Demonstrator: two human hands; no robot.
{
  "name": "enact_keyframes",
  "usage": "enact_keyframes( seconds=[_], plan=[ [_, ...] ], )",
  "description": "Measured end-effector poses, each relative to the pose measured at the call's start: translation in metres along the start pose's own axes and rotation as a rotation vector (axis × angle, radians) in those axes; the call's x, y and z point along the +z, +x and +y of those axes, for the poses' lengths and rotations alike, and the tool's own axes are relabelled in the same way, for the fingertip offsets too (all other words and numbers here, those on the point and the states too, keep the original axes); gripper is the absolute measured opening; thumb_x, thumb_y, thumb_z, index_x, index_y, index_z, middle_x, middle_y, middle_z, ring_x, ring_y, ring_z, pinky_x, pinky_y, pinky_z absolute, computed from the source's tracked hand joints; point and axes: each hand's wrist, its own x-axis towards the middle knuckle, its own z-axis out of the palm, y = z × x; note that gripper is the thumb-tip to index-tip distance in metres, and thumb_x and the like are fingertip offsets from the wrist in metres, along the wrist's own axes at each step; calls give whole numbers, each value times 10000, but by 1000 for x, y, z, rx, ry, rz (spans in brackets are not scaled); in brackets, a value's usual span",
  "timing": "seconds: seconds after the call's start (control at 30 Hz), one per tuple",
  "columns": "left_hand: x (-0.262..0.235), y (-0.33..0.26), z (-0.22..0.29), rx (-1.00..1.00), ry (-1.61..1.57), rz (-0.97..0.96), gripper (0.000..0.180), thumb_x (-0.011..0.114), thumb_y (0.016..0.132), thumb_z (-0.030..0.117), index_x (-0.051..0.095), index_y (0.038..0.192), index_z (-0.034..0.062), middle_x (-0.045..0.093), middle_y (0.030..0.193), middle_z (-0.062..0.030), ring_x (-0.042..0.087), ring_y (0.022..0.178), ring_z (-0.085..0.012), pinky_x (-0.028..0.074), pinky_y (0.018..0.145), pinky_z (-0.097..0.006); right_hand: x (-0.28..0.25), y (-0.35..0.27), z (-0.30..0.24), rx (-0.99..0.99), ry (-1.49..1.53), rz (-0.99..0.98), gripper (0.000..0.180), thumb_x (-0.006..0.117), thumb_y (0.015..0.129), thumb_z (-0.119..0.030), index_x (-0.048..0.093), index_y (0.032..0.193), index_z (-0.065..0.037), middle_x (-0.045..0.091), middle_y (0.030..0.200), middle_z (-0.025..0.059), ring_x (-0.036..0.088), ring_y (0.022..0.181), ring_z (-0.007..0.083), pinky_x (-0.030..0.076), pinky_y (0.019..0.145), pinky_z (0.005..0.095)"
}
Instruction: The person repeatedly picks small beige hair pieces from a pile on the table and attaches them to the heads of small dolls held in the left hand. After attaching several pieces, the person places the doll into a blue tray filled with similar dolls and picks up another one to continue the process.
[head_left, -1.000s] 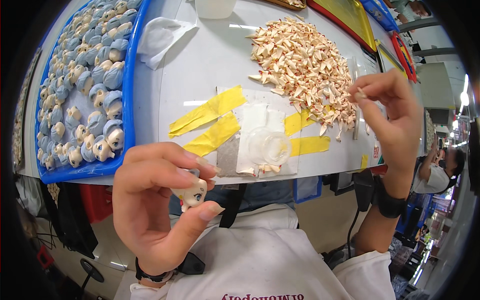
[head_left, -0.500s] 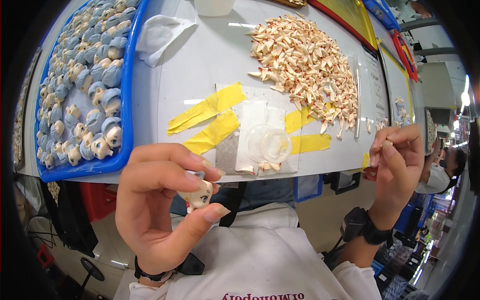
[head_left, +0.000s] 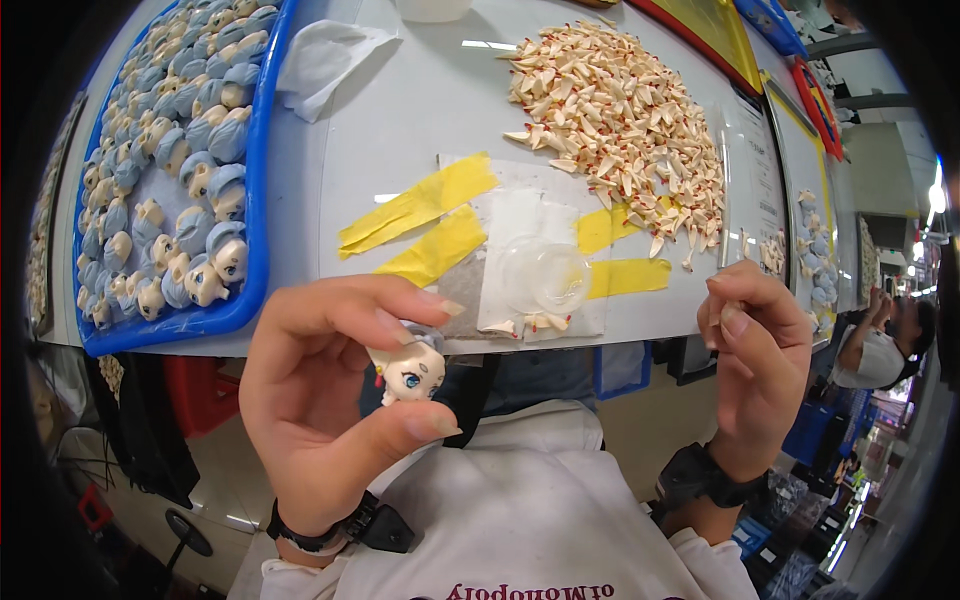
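Observation:
Between the thumb and fingers of my left hand (head_left: 305,400), a small doll head (head_left: 412,377) is pinched in front of the table's near edge. It has a pale face, blue eyes, grey-blue hair and a red and yellow piece by its ear. My right hand (head_left: 760,365) is raised off to the right with its fingertips curled together; whatever is in them, if anything, cannot be made out. Beyond the hands lies a heap of small cream pointed pieces with red ends (head_left: 610,120). A round clear dish (head_left: 560,280) sits on a white pad, with a few such pieces beside it.
A blue tray (head_left: 255,200) full of similar doll heads stands at the left. Yellow tape strips (head_left: 420,205) cross the tabletop around the pad. A white cloth (head_left: 330,65) lies beside the tray. Another person (head_left: 875,345) is at the far right.
The doll head has turned so more of its face shows, and my left fingers have shifted around it. My right hand has moved a little left toward me.

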Motion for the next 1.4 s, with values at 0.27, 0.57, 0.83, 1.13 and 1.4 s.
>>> enact_keyframes(
  seconds=[0.27,0.57,0.83,1.13,1.4],
  plan=[
    [-5,-1,-1,29,-95,-25,453,784,623,170,442,909,94,512,960,-116,552,824,-201,453,708,-269,12,7,-4,-67,-177,-22,230,576,791,-81,603,969,62,558,771,77,520,688,115,420,621,217],
    [2,0,3,-55,-92,-48,398,741,685,218,493,939,36,493,997,-123,578,784,-192,467,592,-220,18,12,-7,-16,-2,65,140,649,718,8,587,841,34,576,765,95,556,689,135,461,647,235],
    [1,-1,-2,-53,-50,-34,422,722,700,230,478,972,19,503,913,-108,576,699,-176,458,527,-201,24,31,-16,-172,-172,-178,211,671,715,-61,545,871,2,537,770,93,505,682,141,411,614,229],
    [4,1,1,-69,-63,22,487,743,676,254,472,993,3,496,909,-112,587,661,-178,468,510,-201,43,38,-17,-368,-470,-230,143,617,687,73,554,806,25,552,816,108,533,769,166,424,709,255],
    [9,-1,5,-67,-35,88,530,748,669,278,485,1020,-19,538,896,-133,596,675,-190,477,512,-210,55,33,-14,-529,-748,-233,187,640,582,88,585,732,-7,538,781,88,500,727,182,391,676,270]
  ],
)
